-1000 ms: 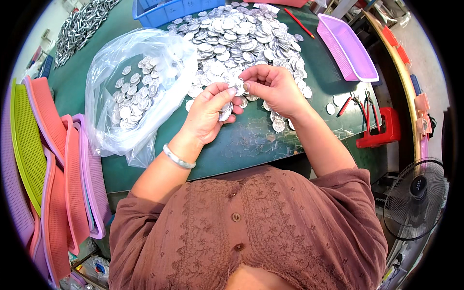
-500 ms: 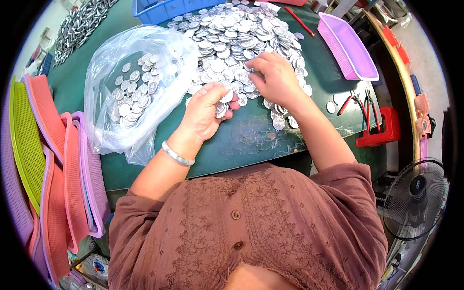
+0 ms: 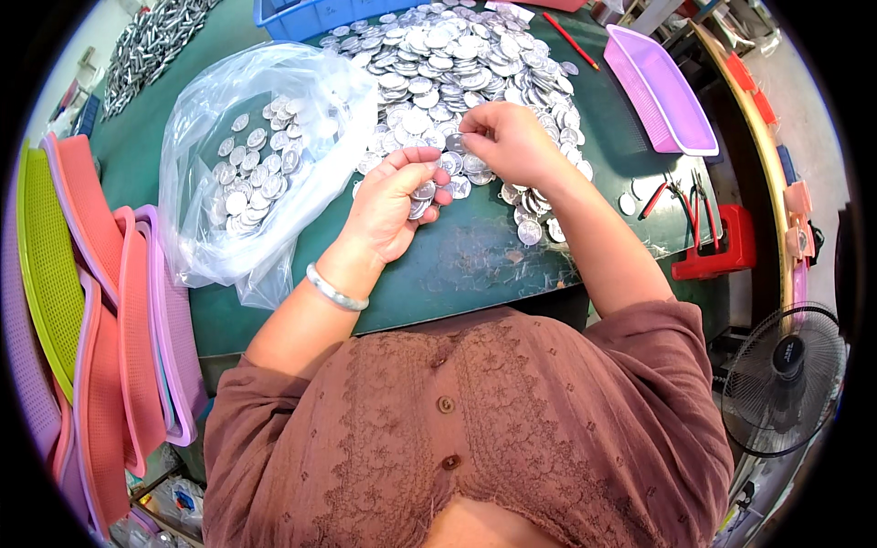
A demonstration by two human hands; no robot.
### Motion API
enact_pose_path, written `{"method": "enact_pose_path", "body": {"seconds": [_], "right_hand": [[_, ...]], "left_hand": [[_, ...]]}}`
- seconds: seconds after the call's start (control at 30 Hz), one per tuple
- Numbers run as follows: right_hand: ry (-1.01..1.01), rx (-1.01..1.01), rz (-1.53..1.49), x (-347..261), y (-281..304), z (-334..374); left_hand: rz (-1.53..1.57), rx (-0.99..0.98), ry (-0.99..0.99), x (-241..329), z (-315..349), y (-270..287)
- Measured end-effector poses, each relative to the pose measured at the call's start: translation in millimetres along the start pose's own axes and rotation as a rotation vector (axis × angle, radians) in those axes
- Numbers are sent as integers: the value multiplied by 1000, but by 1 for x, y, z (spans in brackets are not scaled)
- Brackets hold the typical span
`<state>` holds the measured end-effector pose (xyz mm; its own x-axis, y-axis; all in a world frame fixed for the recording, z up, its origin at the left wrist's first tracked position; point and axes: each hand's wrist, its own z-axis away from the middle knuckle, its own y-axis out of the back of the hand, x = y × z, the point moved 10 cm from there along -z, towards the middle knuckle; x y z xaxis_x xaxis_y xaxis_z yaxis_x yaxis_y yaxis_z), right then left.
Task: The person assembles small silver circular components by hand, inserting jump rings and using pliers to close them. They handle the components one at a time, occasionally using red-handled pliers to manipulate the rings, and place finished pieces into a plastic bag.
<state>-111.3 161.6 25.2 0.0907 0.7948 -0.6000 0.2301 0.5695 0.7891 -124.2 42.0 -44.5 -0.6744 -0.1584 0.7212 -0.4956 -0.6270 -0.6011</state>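
Observation:
Several round silver metal medallions (image 3: 423, 202) lie stacked in my left hand (image 3: 384, 205), its fingers curled round them and its thumb on top. Just to the right, my right hand (image 3: 516, 144) pinches one medallion (image 3: 455, 142) by its edge between thumb and fingertips, over the near part of the heap. That heap of medallions (image 3: 438, 64) spreads over the green table (image 3: 438, 274) beyond both hands. To the left of my left hand, a clear plastic bag (image 3: 196, 146) lies with its mouth wide, and more medallions (image 3: 260, 178) are inside it.
A blue crate (image 3: 320, 16) stands behind the heap. On the right are a red pen (image 3: 571, 41), a purple basket (image 3: 658, 91), red-handled pliers (image 3: 654, 198) and a red stool (image 3: 722, 247). Stacked baskets (image 3: 100, 228) line the left edge; metal pieces (image 3: 151, 55) lie far left.
My right hand has drawn its spread fingers together into a pinch on a medallion. My left hand keeps its place with the stack, its thumb and fingers shifted slightly.

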Motion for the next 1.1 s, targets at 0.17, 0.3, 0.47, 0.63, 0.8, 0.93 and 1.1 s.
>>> {"method": "enact_pose_path", "body": {"seconds": [0.17,0.3,0.47,0.63,0.8,0.93,1.1], "right_hand": [[-152,-151,-564,-12,-6,13],[-189,-163,-626,-16,-5,21],[-124,-126,-618,-15,0,23],[-72,-143,-555,-15,2,25],[-102,-116,-663,-9,2,27],[-193,-132,-731,-1,1,30],[-236,-162,-879,4,-4,32]], "left_hand": [[-42,19,-49,1,1,0],[-19,-39,-85,4,-2,-2],[-5,-7,-83,4,0,-1],[-4,-9,-86,6,1,-2],[-9,-25,-90,8,2,-6],[30,-26,-48,4,2,-5],[84,1,-13,-1,0,1]]}}
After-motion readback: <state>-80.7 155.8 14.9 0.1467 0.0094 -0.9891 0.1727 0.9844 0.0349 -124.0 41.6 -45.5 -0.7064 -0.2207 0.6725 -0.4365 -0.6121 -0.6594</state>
